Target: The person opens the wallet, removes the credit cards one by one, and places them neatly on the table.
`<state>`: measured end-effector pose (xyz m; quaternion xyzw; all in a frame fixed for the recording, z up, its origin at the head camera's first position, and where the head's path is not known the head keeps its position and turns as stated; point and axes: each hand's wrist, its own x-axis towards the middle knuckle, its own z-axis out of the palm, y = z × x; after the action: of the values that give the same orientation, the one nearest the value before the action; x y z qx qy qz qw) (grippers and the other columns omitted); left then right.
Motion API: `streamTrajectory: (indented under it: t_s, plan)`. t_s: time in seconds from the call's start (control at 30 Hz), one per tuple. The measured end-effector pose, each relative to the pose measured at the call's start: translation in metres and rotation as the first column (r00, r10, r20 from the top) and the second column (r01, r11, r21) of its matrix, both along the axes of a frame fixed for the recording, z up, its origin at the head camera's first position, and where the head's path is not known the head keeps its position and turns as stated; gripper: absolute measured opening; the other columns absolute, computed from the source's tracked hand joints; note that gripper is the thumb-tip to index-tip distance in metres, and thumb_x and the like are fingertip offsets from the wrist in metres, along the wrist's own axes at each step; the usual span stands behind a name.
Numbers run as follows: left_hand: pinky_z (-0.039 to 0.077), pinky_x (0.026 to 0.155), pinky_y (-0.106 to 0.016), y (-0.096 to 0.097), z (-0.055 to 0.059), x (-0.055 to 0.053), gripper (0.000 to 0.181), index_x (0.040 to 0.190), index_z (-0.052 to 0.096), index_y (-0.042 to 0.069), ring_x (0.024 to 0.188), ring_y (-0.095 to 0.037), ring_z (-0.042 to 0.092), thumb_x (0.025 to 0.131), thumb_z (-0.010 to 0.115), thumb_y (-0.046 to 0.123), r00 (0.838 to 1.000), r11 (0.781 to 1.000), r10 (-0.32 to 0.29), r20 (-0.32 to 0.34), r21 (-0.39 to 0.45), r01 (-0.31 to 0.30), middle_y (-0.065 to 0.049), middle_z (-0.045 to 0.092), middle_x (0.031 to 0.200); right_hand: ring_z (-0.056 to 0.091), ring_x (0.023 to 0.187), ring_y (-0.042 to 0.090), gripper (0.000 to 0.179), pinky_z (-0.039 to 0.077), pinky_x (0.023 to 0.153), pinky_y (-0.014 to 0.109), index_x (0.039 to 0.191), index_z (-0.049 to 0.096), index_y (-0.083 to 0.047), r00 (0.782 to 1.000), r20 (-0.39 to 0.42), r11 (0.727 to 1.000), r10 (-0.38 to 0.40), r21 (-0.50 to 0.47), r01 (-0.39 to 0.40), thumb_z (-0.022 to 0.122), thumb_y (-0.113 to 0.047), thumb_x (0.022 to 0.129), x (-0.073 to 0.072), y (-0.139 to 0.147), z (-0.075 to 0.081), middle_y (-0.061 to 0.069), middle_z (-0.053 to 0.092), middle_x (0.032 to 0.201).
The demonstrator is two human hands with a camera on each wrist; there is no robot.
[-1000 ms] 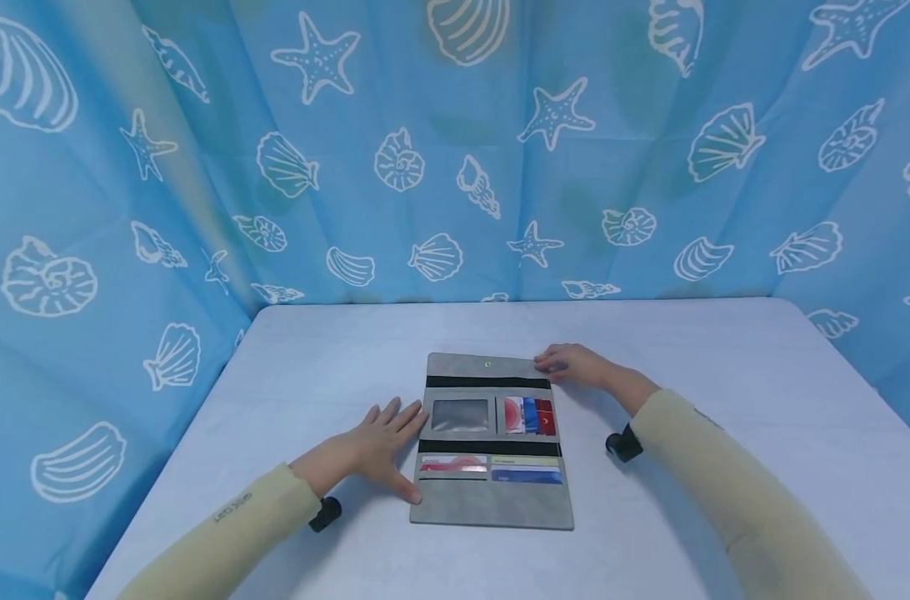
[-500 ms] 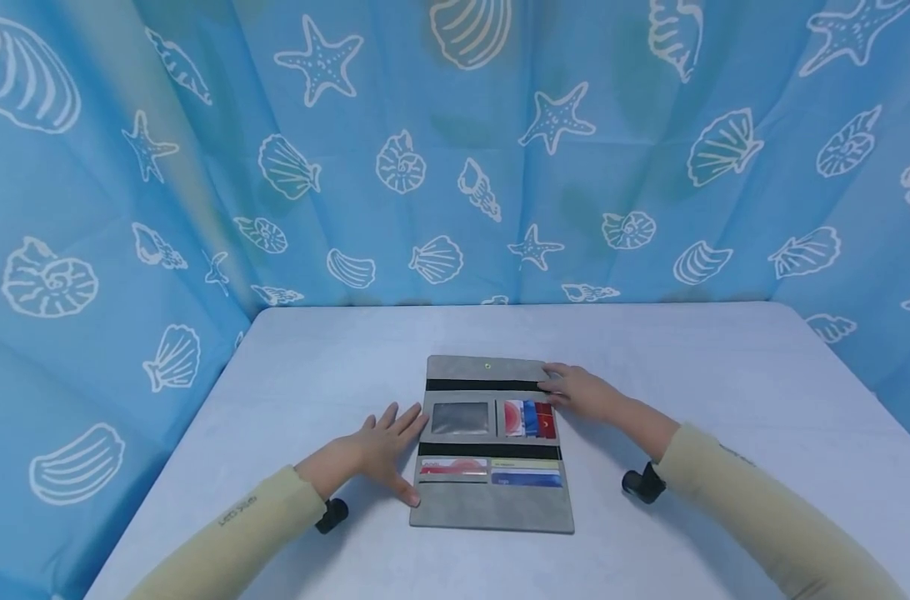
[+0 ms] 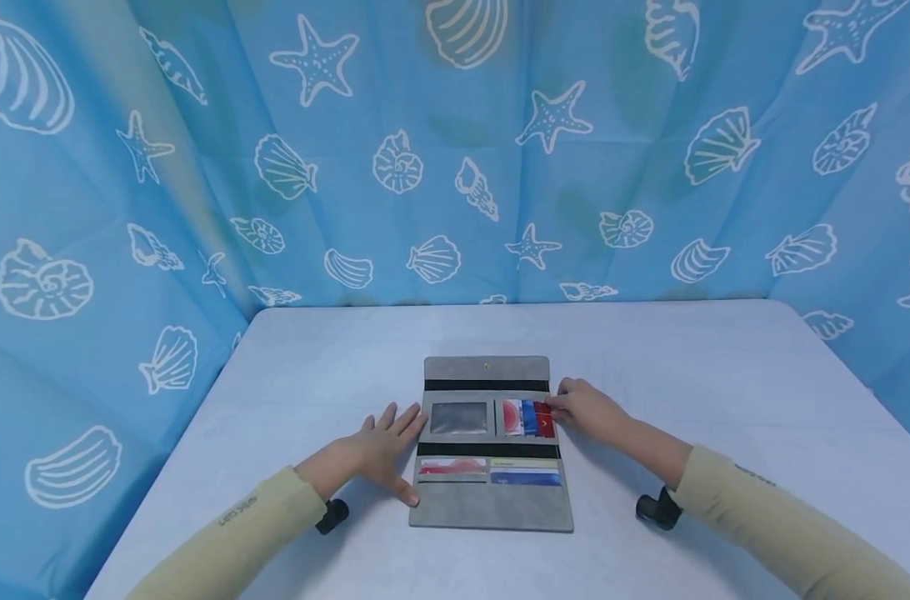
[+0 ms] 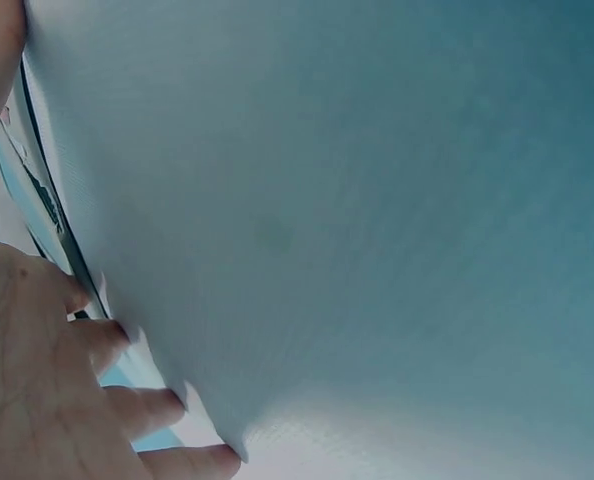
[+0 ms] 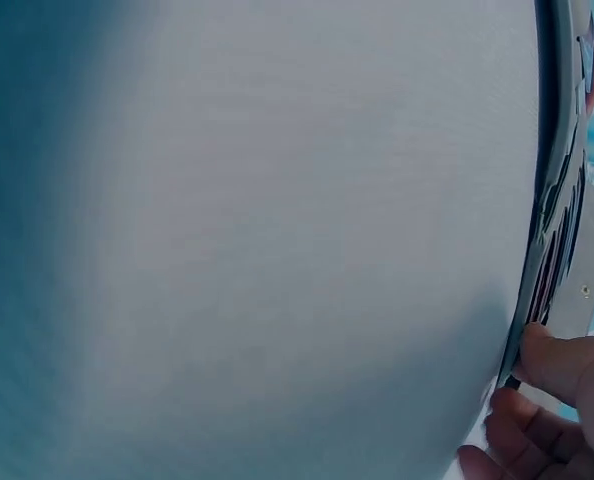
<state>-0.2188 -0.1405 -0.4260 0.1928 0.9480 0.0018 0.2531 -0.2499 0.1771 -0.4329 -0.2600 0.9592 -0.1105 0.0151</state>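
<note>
A grey wallet (image 3: 492, 504) lies unfolded on the white-covered table, with black bands between its panels. Several cards (image 3: 526, 472) sit in the lower slots, and more cards (image 3: 530, 418) fill the right part of the middle panel beside a clear window (image 3: 459, 418). My left hand (image 3: 372, 454) is spread flat on the table, its thumb and fingertips at the wallet's left edge. At the right edge of the middle panel, my right hand (image 3: 586, 408) pinches the wallet's side between thumb (image 5: 549, 362) and fingers. The underside fingertips are partly hidden.
A white cloth (image 3: 312, 350) covers the table. Behind and at the left hangs a blue curtain (image 3: 395, 225) with white shells and starfish. A black wrist camera (image 3: 659, 508) sits below the right sleeve, another camera (image 3: 332, 517) below the left.
My right hand has moved down the wallet's right edge, from the top flap to the middle panel, and now pinches there. The top flap's right corner is uncovered. My left hand stays in place.
</note>
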Motion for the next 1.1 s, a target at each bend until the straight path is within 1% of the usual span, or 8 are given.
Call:
streamTrajectory:
  t_s: [0.1, 0.17, 0.3, 0.43, 0.57, 0.7, 0.93, 1.1]
  plan:
    - [0.007, 0.109, -0.057, 0.001, 0.002, 0.001, 0.119, 0.148, 0.01, 0.018, 0.14, -0.035, -0.003, 0.058, 0.072, 0.064, 1.0, 1.0, 0.003, -0.005, -0.004, -0.003, -0.004, 0.002, 0.155, 0.05, 0.073, 0.011, 0.029, 0.049, 0.068, 0.023, 0.11, 0.065, 0.0, 0.993, 0.112, 0.994, -0.04, -0.095, 0.051, 0.067, -0.011, 0.083, -0.003, 0.0, -0.003, 0.004, 0.058, 0.083]
    - [0.008, 0.109, -0.057, 0.002, 0.003, 0.001, 0.118, 0.148, 0.011, 0.018, 0.14, -0.035, -0.002, 0.058, 0.073, 0.064, 1.0, 1.0, 0.004, -0.011, -0.004, -0.004, -0.004, 0.002, 0.155, 0.051, 0.074, 0.013, 0.027, 0.049, 0.069, 0.025, 0.109, 0.065, 0.001, 0.967, 0.237, 0.97, -0.094, -0.195, 0.142, 0.065, -0.011, 0.085, -0.006, 0.001, -0.006, 0.006, 0.06, 0.086]
    - [0.009, 0.108, -0.057, 0.003, 0.003, 0.001, 0.119, 0.148, 0.011, 0.018, 0.14, -0.035, -0.001, 0.058, 0.073, 0.064, 1.0, 1.0, -0.003, -0.02, -0.008, 0.003, -0.004, 0.003, 0.155, 0.053, 0.073, 0.015, 0.024, 0.05, 0.068, 0.026, 0.106, 0.063, 0.002, 0.858, 0.476, 0.853, -0.195, -0.35, 0.388, 0.062, -0.011, 0.086, -0.01, 0.001, -0.01, 0.009, 0.063, 0.092]
    - [0.011, 0.108, -0.057, 0.003, 0.003, 0.001, 0.119, 0.148, 0.011, 0.018, 0.14, -0.036, 0.0, 0.057, 0.072, 0.065, 1.0, 1.0, -0.012, -0.025, -0.015, 0.012, -0.004, 0.003, 0.155, 0.054, 0.065, 0.014, 0.022, 0.048, 0.061, 0.022, 0.103, 0.062, 0.003, 0.745, 0.621, 0.747, -0.243, -0.37, 0.552, 0.062, -0.012, 0.087, -0.011, -0.003, -0.006, 0.009, 0.063, 0.085]
    - [0.011, 0.108, -0.058, 0.003, 0.003, 0.001, 0.119, 0.148, 0.011, 0.017, 0.14, -0.036, -0.001, 0.057, 0.072, 0.064, 1.0, 1.0, -0.004, -0.018, -0.02, 0.004, -0.004, 0.003, 0.155, 0.054, 0.063, 0.014, 0.022, 0.047, 0.057, 0.02, 0.102, 0.06, 0.004, 0.68, 0.681, 0.688, -0.272, -0.356, 0.632, 0.061, -0.012, 0.086, -0.007, -0.009, 0.001, 0.009, 0.062, 0.083]
    - [0.012, 0.108, -0.058, 0.004, 0.003, 0.001, 0.119, 0.148, 0.011, 0.017, 0.14, -0.035, -0.001, 0.057, 0.072, 0.065, 1.0, 1.0, 0.001, -0.012, -0.03, -0.001, -0.004, 0.003, 0.155, 0.052, 0.063, 0.015, 0.023, 0.044, 0.055, 0.021, 0.103, 0.057, 0.003, 0.662, 0.685, 0.675, -0.303, -0.336, 0.657, 0.061, -0.01, 0.085, -0.003, -0.014, 0.009, 0.01, 0.059, 0.084]
    - [0.013, 0.108, -0.057, 0.006, 0.003, 0.001, 0.118, 0.147, 0.011, 0.018, 0.14, -0.035, 0.001, 0.057, 0.073, 0.063, 1.0, 0.999, 0.009, -0.008, -0.036, -0.009, -0.004, 0.004, 0.155, 0.053, 0.055, 0.016, 0.026, 0.048, 0.053, 0.023, 0.104, 0.051, 0.0, 0.669, 0.677, 0.738, -0.307, -0.275, 0.617, 0.062, -0.007, 0.082, 0.0, -0.018, 0.014, 0.012, 0.056, 0.082]
    - [0.014, 0.108, -0.057, 0.006, 0.001, 0.001, 0.118, 0.147, 0.013, 0.018, 0.14, -0.035, 0.002, 0.057, 0.073, 0.063, 1.0, 0.999, 0.009, -0.016, -0.043, -0.01, -0.004, 0.005, 0.155, 0.053, 0.057, 0.016, 0.032, 0.049, 0.054, 0.024, 0.108, 0.048, 0.001, 0.655, 0.69, 0.738, -0.308, -0.261, 0.622, 0.064, -0.006, 0.081, 0.001, -0.018, 0.01, 0.013, 0.056, 0.086]
